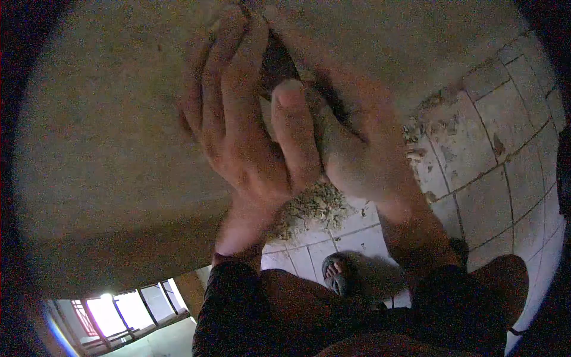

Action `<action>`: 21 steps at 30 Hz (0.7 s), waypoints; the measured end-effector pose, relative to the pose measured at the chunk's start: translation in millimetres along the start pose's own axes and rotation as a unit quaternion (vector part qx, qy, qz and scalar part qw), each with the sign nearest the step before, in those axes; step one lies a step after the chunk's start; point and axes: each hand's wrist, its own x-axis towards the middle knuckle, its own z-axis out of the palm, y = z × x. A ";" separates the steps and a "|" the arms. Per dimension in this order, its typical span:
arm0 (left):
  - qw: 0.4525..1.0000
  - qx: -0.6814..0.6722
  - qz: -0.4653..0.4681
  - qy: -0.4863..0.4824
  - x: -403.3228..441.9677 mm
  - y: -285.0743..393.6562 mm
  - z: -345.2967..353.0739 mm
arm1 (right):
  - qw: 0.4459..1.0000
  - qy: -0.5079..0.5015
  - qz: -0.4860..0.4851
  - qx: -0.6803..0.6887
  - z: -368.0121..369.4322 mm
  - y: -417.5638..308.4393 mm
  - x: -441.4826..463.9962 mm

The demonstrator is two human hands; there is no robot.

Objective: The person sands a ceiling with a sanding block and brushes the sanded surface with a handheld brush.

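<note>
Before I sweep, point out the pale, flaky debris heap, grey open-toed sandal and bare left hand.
Debris heap [319, 209], head view: its visible middle.
Sandal [338, 284], head view: its upper.
Left hand [247, 157], head view: its back.

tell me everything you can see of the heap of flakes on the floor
The loose heap of flakes is pale brownish, made of small, thin, irregular bits of unclear material. It lies spread on light floor tiles, beyond the sandalled foot; the left hand and right hand hide part of it.
</note>
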 end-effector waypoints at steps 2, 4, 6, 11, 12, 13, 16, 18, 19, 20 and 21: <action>0.999 -0.014 0.014 0.041 -6.7 -2.7 12.6 | 0.998 0.003 -0.044 -0.052 -0.1 6.3 -5.9; 0.996 -0.026 0.032 0.082 -6.3 6.7 11.6 | 0.999 0.017 -0.033 -0.038 0.0 9.0 -15.0; 0.997 -0.005 -0.055 -0.047 -7.9 26.1 -3.8 | 0.999 0.033 -0.018 -0.024 -1.1 7.2 -15.3; 0.996 -0.068 -0.041 0.036 -3.3 12.9 6.8 | 0.999 -0.011 0.033 -0.023 -4.7 -9.9 -7.9; 0.998 -0.038 -0.048 -0.011 -1.4 11.6 1.1 | 0.999 -0.013 0.034 -0.023 -2.4 -8.6 -6.1; 0.998 -0.038 -0.049 -0.010 -1.3 9.5 5.3 | 0.999 0.001 0.032 -0.004 0.3 -5.7 -2.8; 0.997 -0.044 -0.007 0.069 3.8 4.6 12.9 | 1.000 0.016 0.021 0.009 3.2 -4.0 1.0; 0.998 -0.041 -0.048 0.015 5.3 9.5 2.6 | 1.000 0.018 0.011 0.002 1.8 -8.0 1.3; 0.998 -0.039 -0.047 0.017 6.3 10.0 0.1 | 1.000 0.008 0.026 0.005 0.6 -10.2 1.3; 0.998 -0.039 -0.052 0.004 6.3 8.8 -0.7 | 0.999 -0.002 0.044 0.007 0.2 -11.0 2.8; 0.998 -0.038 -0.056 -0.010 6.2 9.0 -1.7 | 0.999 -0.004 0.042 0.006 0.1 -11.8 2.7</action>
